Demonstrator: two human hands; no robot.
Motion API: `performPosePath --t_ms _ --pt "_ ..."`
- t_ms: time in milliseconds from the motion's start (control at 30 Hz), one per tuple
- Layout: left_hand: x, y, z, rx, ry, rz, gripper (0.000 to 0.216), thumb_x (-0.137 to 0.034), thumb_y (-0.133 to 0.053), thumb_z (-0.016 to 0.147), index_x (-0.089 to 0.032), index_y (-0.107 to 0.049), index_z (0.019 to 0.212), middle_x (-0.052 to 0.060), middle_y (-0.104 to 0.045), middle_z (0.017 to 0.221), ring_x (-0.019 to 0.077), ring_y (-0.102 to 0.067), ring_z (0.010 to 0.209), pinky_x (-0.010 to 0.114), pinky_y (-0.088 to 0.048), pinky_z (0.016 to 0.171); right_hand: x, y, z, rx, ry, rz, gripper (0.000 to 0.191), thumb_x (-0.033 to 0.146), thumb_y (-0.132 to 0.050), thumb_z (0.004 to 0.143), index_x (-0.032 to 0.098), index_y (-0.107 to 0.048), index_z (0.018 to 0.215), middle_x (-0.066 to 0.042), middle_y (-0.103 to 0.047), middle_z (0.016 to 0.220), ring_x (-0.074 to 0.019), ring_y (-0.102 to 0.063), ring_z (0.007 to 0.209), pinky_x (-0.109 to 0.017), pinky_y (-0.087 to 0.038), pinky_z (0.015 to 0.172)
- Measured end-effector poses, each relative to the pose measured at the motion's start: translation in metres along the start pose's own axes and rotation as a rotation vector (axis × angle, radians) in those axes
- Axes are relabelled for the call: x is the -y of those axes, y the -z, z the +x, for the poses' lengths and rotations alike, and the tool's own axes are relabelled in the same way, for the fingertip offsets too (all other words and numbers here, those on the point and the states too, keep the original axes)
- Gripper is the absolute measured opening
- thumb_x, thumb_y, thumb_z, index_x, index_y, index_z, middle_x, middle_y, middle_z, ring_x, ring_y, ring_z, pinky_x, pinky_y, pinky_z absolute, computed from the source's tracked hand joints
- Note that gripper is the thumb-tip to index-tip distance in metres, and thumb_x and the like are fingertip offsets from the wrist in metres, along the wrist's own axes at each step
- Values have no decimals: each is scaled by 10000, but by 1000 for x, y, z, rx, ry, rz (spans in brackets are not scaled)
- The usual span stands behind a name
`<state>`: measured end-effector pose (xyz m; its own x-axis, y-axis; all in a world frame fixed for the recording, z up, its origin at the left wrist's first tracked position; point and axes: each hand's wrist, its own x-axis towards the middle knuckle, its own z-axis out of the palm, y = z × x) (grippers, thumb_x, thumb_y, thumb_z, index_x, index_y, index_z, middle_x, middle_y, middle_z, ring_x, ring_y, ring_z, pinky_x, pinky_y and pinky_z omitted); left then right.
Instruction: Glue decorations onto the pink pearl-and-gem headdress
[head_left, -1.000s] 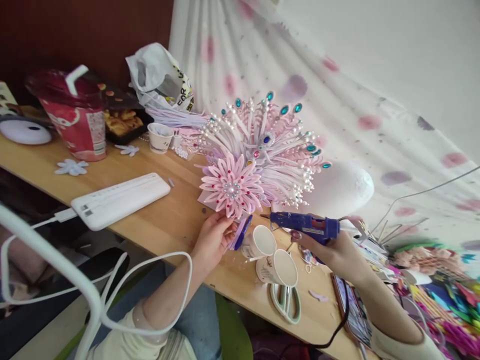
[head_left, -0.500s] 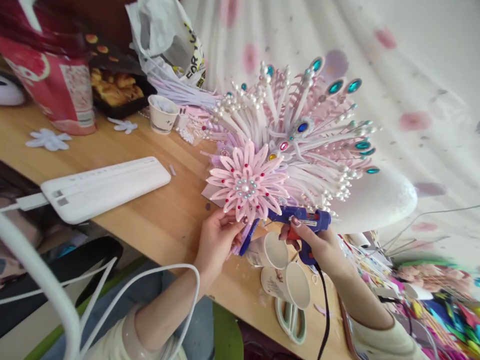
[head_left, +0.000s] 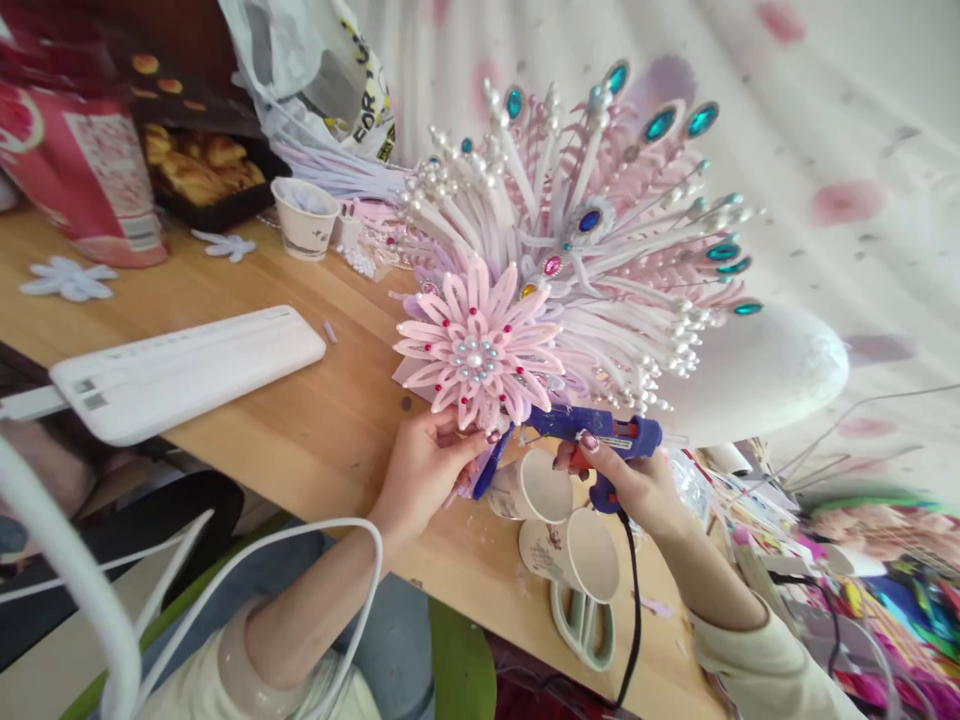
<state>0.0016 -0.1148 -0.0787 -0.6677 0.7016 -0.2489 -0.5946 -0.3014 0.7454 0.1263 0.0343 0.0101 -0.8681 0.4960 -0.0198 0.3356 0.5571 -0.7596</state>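
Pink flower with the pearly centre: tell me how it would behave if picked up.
The pink flower is probably light, its petals being slim loops. They likely bend slightly yet keep shape, since they fan out without drooping. The raised centre beads might snag.

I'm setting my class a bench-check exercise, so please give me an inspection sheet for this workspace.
Surface: wooden table, small scraps
Work pieces: pink flower, jewelled pearl-tipped spray, blue glue gun
Clutter: paper cups, scissors, white power bank, red drink cup
Hands: left hand at the flower's lower edge, exact grip hidden; right hand holds the glue gun
Cables: black cord from the glue gun; white lead at the power bank
Surroundings: spotted curtain; colourful craft materials at right
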Motion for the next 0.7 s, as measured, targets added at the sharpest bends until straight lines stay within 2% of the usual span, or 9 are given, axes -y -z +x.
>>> performPosePath --t_ms 167,367,700 --pt "0 1 1 -17 -68 84 120 -180 -796 574 -168 -700 644 -38 -585 492 81 -466 390 189 -355 364 -1 -1 2 -5 12 26 523 680 -632 810 181 -671 659 -63 -704 667 -151 -582 606 -266 -501 572" --pt "2 3 2 -26 -120 104 148 -200 -810 593 -172 -736 719 -24 -654 582 68 -472 403 182 -364 368 -1 -6 3 25 81 65 544 670 -571 860 191 -612 605 -28 -637 606 -141 -587 606 -267 -510 603" --pt "4 5 1 -65 -180 229 154 -203 -837 596 -183 -721 696 -27 -659 602 61 -494 416 171 -372 370 -7 -4 8 71 126 164 442 610 -637 848 179 -612 755 7 -601 666 -108 -588 562 -226 -470 509"
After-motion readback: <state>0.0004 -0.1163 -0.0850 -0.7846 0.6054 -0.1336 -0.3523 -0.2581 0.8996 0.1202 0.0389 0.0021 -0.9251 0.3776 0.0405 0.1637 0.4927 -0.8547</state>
